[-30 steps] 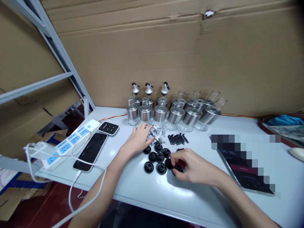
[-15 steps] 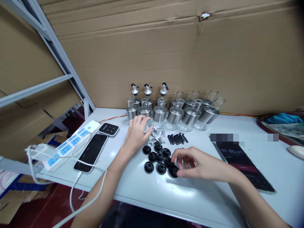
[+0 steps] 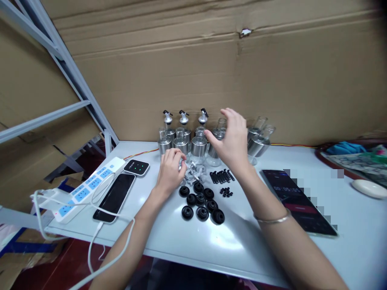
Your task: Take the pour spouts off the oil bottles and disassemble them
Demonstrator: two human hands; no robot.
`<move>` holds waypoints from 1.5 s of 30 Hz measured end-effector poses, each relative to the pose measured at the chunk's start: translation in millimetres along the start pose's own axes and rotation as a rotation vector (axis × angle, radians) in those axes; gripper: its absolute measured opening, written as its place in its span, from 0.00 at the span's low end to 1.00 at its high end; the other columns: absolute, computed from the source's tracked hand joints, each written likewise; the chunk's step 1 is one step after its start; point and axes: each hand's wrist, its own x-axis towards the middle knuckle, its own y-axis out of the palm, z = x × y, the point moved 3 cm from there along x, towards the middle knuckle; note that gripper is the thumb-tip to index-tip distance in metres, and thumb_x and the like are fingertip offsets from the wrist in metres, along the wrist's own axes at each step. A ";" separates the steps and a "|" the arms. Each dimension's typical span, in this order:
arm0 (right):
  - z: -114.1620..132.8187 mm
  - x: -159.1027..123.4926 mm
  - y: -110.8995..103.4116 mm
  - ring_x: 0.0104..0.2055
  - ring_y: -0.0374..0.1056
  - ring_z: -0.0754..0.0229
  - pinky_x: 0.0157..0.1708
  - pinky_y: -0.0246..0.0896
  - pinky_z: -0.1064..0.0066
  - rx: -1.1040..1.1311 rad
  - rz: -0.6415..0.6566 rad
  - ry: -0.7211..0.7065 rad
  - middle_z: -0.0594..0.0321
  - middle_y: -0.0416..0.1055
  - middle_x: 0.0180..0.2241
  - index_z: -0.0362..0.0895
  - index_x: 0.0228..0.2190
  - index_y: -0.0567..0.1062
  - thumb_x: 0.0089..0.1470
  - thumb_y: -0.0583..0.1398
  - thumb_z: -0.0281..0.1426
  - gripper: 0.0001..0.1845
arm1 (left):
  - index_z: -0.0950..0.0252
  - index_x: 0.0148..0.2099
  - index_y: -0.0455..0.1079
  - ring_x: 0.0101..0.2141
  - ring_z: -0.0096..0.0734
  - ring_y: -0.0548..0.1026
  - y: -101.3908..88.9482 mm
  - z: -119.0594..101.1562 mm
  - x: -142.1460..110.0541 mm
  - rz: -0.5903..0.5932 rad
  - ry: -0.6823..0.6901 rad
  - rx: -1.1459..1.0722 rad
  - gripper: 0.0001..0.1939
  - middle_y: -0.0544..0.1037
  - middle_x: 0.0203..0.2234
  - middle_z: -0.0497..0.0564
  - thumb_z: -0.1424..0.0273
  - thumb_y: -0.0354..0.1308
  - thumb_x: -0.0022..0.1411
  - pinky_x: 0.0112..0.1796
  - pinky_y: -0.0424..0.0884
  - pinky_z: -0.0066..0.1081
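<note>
My left hand [image 3: 171,172] is curled at the left edge of a pile of silver pourer spouts [image 3: 196,172], its thumb and fingers closed on one shiny spout [image 3: 180,164] that is mostly hidden. Raised in front of the glass bottles with steel sleeves [image 3: 198,146], my right hand [image 3: 232,141] has its thumb and fingers apart and holds nothing. It covers part of the bottle rows. Three bottles at the back left carry pourers with black levers [image 3: 184,117]. Black ribbed stoppers [image 3: 202,213] lie nearer me, beside black levers [image 3: 222,176] and small black caps [image 3: 226,192].
On the left are a power strip [image 3: 90,187], a phone with a white cable [image 3: 115,197] and a small black device [image 3: 137,167]. A tablet showing a timer [image 3: 299,201] lies right, near a white mouse [image 3: 369,188]. Cardboard [image 3: 181,72] stands behind.
My right hand has left the black stoppers and risen, opening, to the front of the bottles. My left hand has curled its fingers at the spout pile. The view has shifted slightly.
</note>
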 end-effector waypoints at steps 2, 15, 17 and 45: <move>-5.8 -1.0 15.4 0.55 0.56 0.44 0.51 0.54 0.49 -0.001 0.099 0.027 0.47 0.65 0.50 0.40 0.47 0.66 0.53 0.57 0.37 0.21 | 0.65 0.35 0.64 0.41 0.36 0.66 0.5 0.1 0.1 0.016 -0.004 0.000 0.05 0.69 0.36 0.52 0.78 0.49 0.58 0.42 0.62 0.35; -13.3 -13.3 29.5 0.63 0.46 0.45 0.61 0.41 0.47 -0.047 0.106 -0.111 0.45 0.57 0.57 0.36 0.50 0.66 0.57 0.52 0.33 0.21 | 0.65 0.49 0.60 0.52 0.43 0.62 7.6 0.8 -2.2 0.059 -0.063 0.018 0.15 0.64 0.49 0.58 0.76 0.50 0.58 0.51 0.61 0.44; 8.3 -17.0 35.1 0.65 0.44 0.49 0.63 0.38 0.51 -0.016 0.184 -0.276 0.48 0.55 0.59 0.37 0.54 0.62 0.58 0.50 0.34 0.24 | 0.66 0.53 0.57 0.56 0.45 0.58 9.8 2.6 -3.2 0.021 -0.077 0.016 0.20 0.59 0.54 0.61 0.77 0.50 0.57 0.55 0.58 0.47; 61.8 -2.7 74.2 0.65 0.41 0.49 0.62 0.32 0.45 -0.118 0.434 -0.402 0.52 0.52 0.61 0.39 0.57 0.61 0.57 0.51 0.34 0.26 | 0.64 0.61 0.50 0.63 0.51 0.50 12.9 51.1 -2.6 -0.066 -0.430 0.031 0.33 0.47 0.64 0.61 0.76 0.53 0.54 0.58 0.52 0.51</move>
